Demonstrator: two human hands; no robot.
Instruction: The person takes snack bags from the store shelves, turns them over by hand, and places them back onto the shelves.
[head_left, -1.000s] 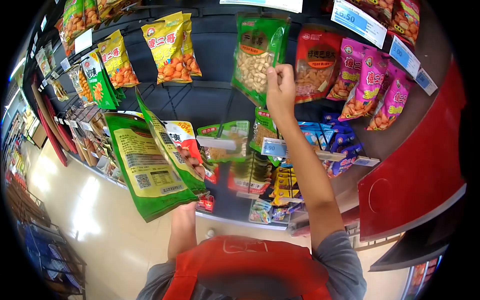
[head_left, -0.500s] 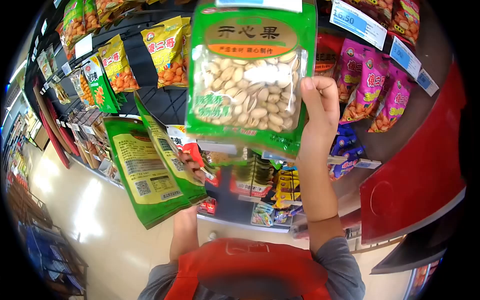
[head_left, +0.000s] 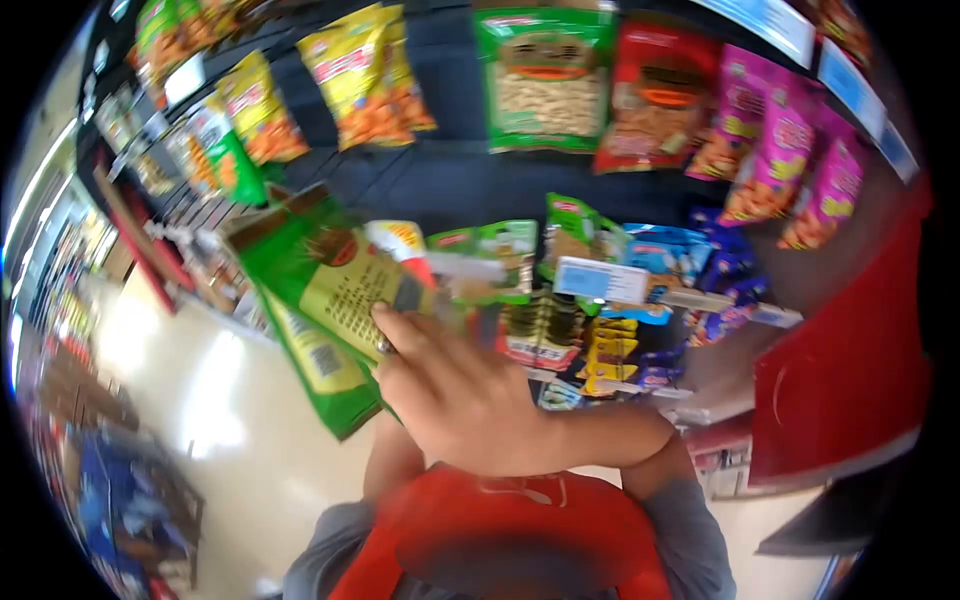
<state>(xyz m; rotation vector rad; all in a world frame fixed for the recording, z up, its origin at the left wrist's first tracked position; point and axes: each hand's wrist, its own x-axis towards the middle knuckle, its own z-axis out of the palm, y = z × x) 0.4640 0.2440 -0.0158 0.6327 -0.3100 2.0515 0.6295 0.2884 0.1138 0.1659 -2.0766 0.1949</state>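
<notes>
Two green pistachio bags, back labels facing me, overlap at left centre; the front bag (head_left: 335, 275) covers part of the rear bag (head_left: 320, 365). My left hand is hidden behind them, with only its forearm (head_left: 393, 460) visible below; it holds the bags from underneath. My right hand (head_left: 460, 390) closes over the right edge of the front bag, fingertips on its label and thumb not clearly visible. Another green pistachio bag (head_left: 548, 100) hangs on the dark rack, front outward, beside a red snack bag (head_left: 655, 105).
Yellow snack bags (head_left: 360, 85) hang at the upper left and purple ones (head_left: 775, 150) at the right. Lower shelves hold small packets near a price tag (head_left: 600, 280). A red panel (head_left: 840, 350) curves along the right. Tiled floor (head_left: 215, 400) lies left.
The pistachio bag my right hand held up now hangs on the rack, released. My right hand has come down and left onto the bags at my left hand. The view has shifted.
</notes>
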